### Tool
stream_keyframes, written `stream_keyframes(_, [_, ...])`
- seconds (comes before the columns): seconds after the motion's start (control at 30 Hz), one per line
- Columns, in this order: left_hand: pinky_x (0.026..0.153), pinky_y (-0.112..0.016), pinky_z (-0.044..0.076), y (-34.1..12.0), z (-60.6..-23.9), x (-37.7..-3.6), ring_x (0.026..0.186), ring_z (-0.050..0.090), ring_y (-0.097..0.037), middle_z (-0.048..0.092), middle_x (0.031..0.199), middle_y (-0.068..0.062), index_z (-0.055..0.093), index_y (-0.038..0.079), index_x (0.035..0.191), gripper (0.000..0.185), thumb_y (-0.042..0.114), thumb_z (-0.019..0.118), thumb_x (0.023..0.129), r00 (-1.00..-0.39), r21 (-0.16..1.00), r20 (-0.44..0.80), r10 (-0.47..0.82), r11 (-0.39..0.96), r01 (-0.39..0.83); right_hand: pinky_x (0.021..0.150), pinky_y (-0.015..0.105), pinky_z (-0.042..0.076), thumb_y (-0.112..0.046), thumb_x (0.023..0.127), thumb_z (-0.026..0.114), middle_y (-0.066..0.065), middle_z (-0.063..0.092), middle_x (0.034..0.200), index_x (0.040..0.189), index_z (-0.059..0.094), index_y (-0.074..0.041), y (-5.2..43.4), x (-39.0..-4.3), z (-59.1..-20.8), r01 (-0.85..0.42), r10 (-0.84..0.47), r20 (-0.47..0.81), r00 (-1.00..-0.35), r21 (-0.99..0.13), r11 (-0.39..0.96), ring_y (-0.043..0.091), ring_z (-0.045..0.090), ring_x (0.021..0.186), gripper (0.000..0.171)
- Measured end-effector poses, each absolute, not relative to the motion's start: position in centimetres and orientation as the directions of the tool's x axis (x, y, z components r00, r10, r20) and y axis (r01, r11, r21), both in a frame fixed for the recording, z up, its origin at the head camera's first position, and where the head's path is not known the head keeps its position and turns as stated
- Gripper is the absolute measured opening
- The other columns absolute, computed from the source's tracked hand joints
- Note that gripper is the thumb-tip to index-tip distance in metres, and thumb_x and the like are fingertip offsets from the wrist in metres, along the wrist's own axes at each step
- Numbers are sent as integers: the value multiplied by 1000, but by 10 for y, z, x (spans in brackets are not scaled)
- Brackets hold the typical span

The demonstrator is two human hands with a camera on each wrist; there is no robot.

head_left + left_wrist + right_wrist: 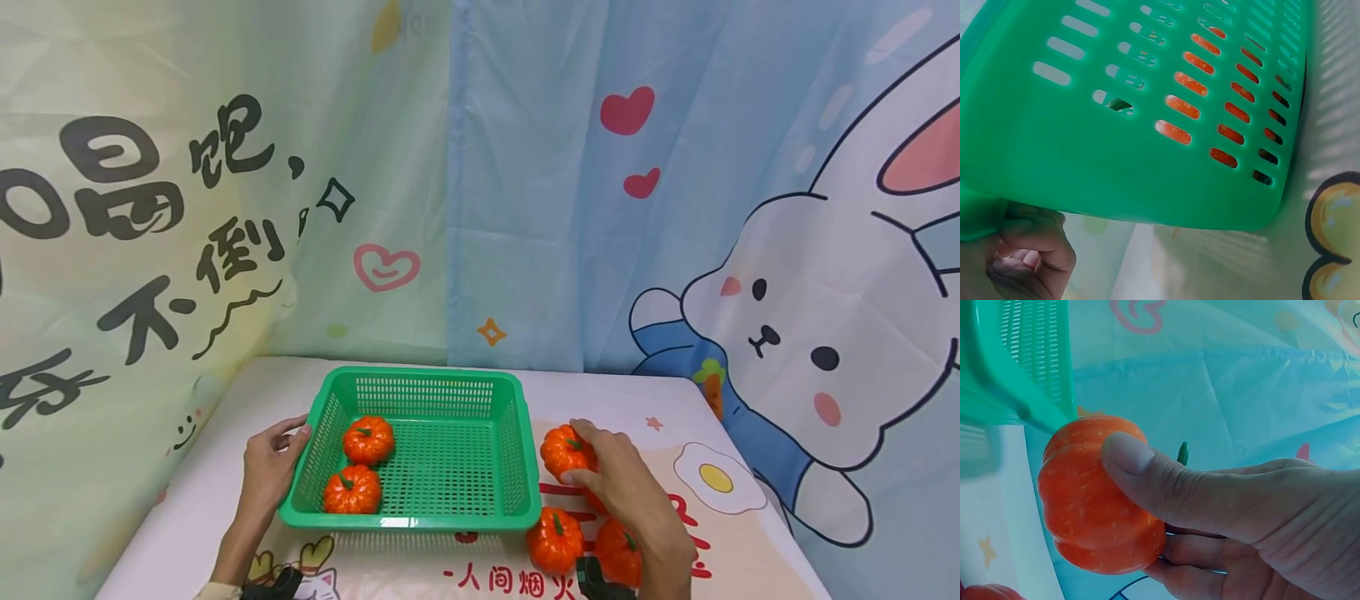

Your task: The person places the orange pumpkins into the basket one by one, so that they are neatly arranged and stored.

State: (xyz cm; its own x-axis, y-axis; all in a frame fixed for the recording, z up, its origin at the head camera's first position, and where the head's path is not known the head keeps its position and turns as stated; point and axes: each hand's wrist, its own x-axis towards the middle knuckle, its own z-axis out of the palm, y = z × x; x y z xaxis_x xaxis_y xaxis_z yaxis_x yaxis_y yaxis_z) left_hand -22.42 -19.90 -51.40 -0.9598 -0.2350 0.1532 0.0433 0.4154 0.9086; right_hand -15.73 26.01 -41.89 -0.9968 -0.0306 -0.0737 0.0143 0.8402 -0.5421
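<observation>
My right hand (626,492) has its fingers wrapped around a small orange pumpkin (566,452), just off the green basket (420,521) at 3 o'clock. My left hand (268,467) grips the basket's rim at 9 o'clock. Two pumpkins (368,440) sit inside the basket; two more (555,540) rest on the surface at 5 o'clock.
</observation>
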Motion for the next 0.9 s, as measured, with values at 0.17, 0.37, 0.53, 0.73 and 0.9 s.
stream_keyframes(0.17, [57,-21,57,-199,-515,-225,61,67,-2,78,98,-30,71,-8,137,35,14,65,110,-961,907,147,-235,420,36,116,67,49,-18,92,88,22,60,157,160,54,-3,256,-157,-417,6,-42,-75,-996,-551,834,48,55,142,77])
stream_keyframes(0.37, [56,-22,58,-200,-516,-224,60,68,-3,79,95,-28,71,-8,137,36,15,66,110,-962,912,145,-231,408,40,115,66,50,-17,93,86,22,59,157,161,53,-3,252,-156,-414,9,-38,-71,-997,-566,824,48,54,144,76])
stream_keyframes(0.53, [55,-24,58,-201,-515,-223,57,67,-7,77,88,-21,71,-6,138,36,16,65,110,-963,916,135,-232,400,31,114,66,51,-16,95,84,22,57,160,162,51,-4,248,-155,-412,0,-48,-69,-996,-573,819,49,52,147,75])
stream_keyframes(0.73, [55,-23,58,-200,-515,-223,57,67,-6,77,87,-20,71,-6,137,36,16,65,110,-963,916,136,-233,399,33,113,61,54,-16,94,84,20,55,163,162,52,-4,245,-154,-411,-38,-65,-27,-998,-571,820,46,54,146,76])
stream_keyframes(0.9, [55,-23,58,-200,-514,-224,57,66,-6,77,90,-23,71,-7,137,36,16,65,110,-963,914,138,-233,404,33,112,60,55,-19,94,86,18,56,162,163,52,-9,239,-153,-410,-51,-72,-14,-997,-576,816,44,55,143,77])
